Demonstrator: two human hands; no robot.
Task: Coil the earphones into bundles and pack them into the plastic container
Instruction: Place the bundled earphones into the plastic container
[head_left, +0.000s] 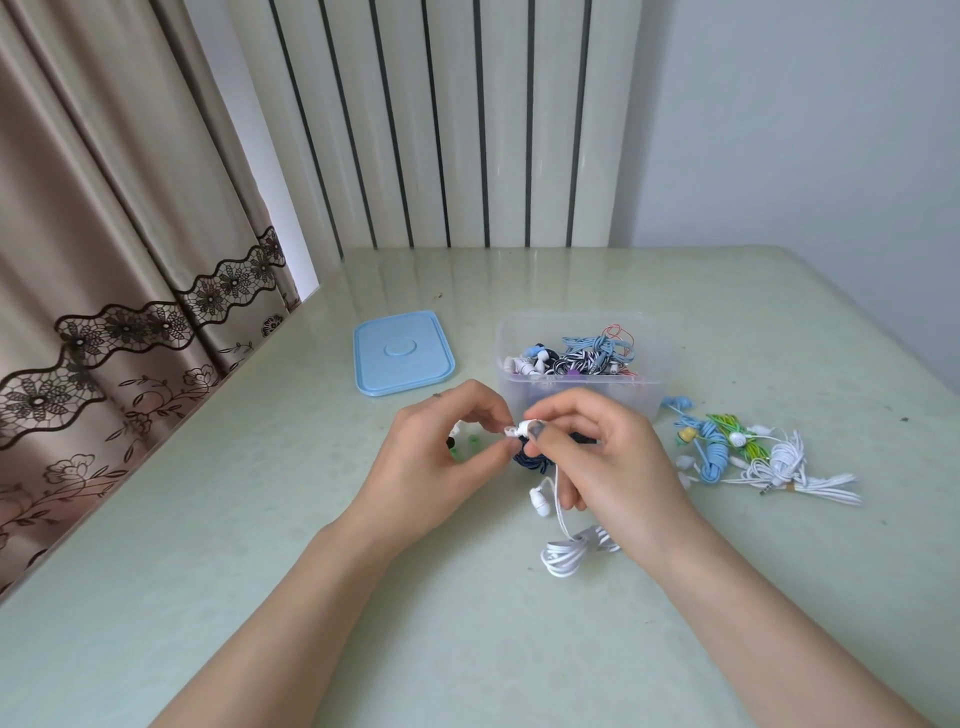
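- I see an evenly bright scene in soft daylight; the brightest strip is the gap beside the curtain (104, 218) at the table's (260, 519) far left corner.
- The glossy tabletop mirrors the striped panel (441, 119) as pale streaks along its far edge.
- Shadows are faint: I make out only soft dark patches under the left hand (441, 457) and right hand (608, 467).
- Wide-angle distortion bends the table's left edge and splays the stripes outward.
- The white earphone cable (800, 480) near the right edge smears slightly; the plastic container (582, 400) looks hazy, and fine detail is soft throughout.
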